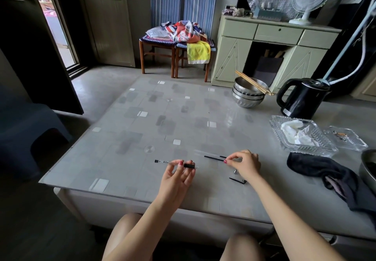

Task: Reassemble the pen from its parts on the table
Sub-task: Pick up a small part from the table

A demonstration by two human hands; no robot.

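My left hand (179,174) holds a clear pen barrel (165,161) with a black grip, lying roughly level just above the grey table (162,118). My right hand (245,163) pinches the right end of a thin black refill (213,158) that rests on the table and points left. A small silvery part (236,171) sits just under the right hand. A short black piece (238,180) lies on the table nearer the front edge, below the right wrist.
A glass tray (301,136) with crumpled tissue and a smaller glass dish (345,138) stand at the right. A dark cloth (329,173) lies near the right edge. Stacked steel bowls (249,95) with chopsticks and a black kettle (301,100) stand at the back right.
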